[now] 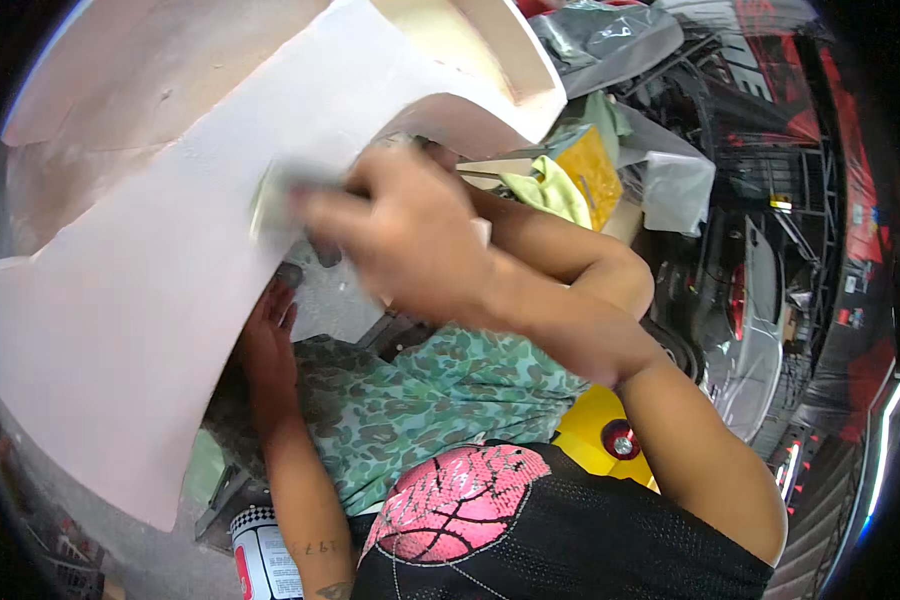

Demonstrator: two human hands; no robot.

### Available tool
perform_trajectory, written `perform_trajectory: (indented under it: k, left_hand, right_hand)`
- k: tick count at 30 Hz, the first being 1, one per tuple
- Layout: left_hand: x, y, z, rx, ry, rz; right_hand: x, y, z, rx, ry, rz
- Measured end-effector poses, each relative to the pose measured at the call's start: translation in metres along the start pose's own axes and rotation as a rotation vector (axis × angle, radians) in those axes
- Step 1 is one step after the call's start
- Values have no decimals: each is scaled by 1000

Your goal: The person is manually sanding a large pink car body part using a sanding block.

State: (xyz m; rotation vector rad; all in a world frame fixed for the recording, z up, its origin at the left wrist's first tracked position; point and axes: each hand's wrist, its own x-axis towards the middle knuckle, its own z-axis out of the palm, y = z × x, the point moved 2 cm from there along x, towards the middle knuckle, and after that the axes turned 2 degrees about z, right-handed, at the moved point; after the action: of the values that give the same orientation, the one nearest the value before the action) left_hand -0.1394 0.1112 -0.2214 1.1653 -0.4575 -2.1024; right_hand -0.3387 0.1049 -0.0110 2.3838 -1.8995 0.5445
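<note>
A large pale white body panel (170,290), curved and smooth, slants across the left side of the view. My right hand (410,230) is closed on a small flat block (275,200), pale on one side and dark on the other, which looks like a sanding block. Hand and block are smeared by motion. The block lies against the panel's face near its right edge. Below, my left hand (270,325) is at the panel's lower right edge, partly hidden beneath it. Its visible fingers are extended and appear open.
Yellow-green cloth (550,190) and a yellow packet (590,175) lie beyond my right arm. A can with a checkered rim (260,550) stands at the lower left. Beneath me is a yellow object (590,435). Shelving and a grey car part (755,330) are at the right.
</note>
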Motion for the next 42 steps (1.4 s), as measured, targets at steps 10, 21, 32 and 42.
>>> perform_trajectory:
  k: [10,21,32,42]
  left_hand:
    - [12,-8,6,-131,97,-137]
    - [9,-7,3,-59,71,-126]
    - [12,-11,3,-7,92,-142]
    - [-14,1,21,143,25,305]
  right_hand:
    - [-11,13,-10,-76,-58,88]
    - [-11,29,-14,-97,35,128]
    - [-18,40,-14,3,33,94]
    - [-20,-19,-8,23,-37,7]
